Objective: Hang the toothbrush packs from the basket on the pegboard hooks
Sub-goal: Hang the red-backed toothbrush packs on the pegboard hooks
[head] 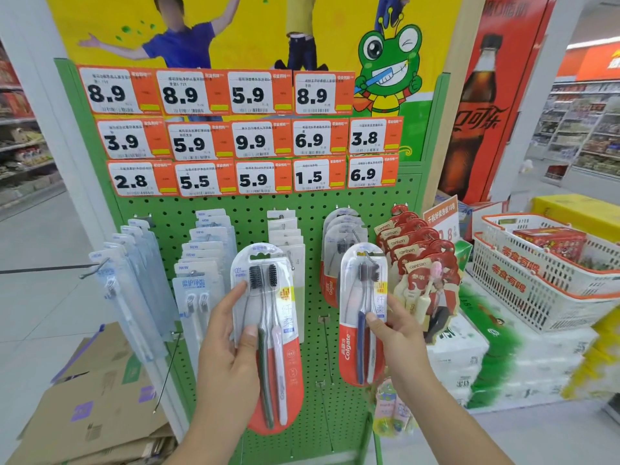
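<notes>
Up front in the head view, the left hand [231, 333] grips a two-brush toothbrush pack [268, 333], thumb across its face, before the green pegboard [312, 203]. Beside it, the right hand [396, 333] pinches a second Colgate pack [362, 313] just below a hanging row. White baskets [536, 290] sit at right.
</notes>
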